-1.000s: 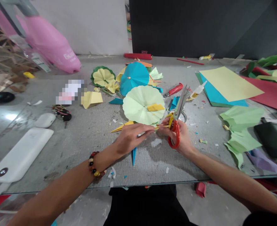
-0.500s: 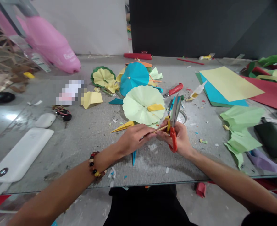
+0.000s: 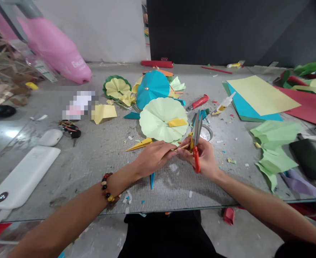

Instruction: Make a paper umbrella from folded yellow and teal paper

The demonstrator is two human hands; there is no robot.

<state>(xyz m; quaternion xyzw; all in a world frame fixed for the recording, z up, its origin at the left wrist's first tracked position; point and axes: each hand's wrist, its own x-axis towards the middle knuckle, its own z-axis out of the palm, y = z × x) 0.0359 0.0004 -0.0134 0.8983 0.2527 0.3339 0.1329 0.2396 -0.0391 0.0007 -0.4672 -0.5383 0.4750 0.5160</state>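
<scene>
My left hand (image 3: 155,156) pinches one end of a thin wooden stick (image 3: 183,147). The fingertips of my right hand (image 3: 204,157) meet the same stick, and that hand also holds scissors (image 3: 196,152) with red handles, blades pointing up and away. Something small and yellow (image 3: 191,141) shows beside the scissors. Just beyond my hands lies a pale green scalloped paper disc (image 3: 158,116) with a yellow paper piece (image 3: 177,123) on it. A blue paper disc (image 3: 154,87) is behind it. Folded yellow paper (image 3: 139,144) and a blue point (image 3: 152,180) lie near my left hand.
A white power bank (image 3: 26,175) and a pink bottle (image 3: 63,50) are at the left. A red cutter (image 3: 199,102), a glue bottle (image 3: 224,103) and a tape roll (image 3: 206,132) lie beyond my right hand. Coloured sheets (image 3: 262,95) and crumpled green paper (image 3: 276,150) are at the right.
The scissors have turned slightly and shifted a little to the left in my right hand. Both hands keep nearly the same place around the stick.
</scene>
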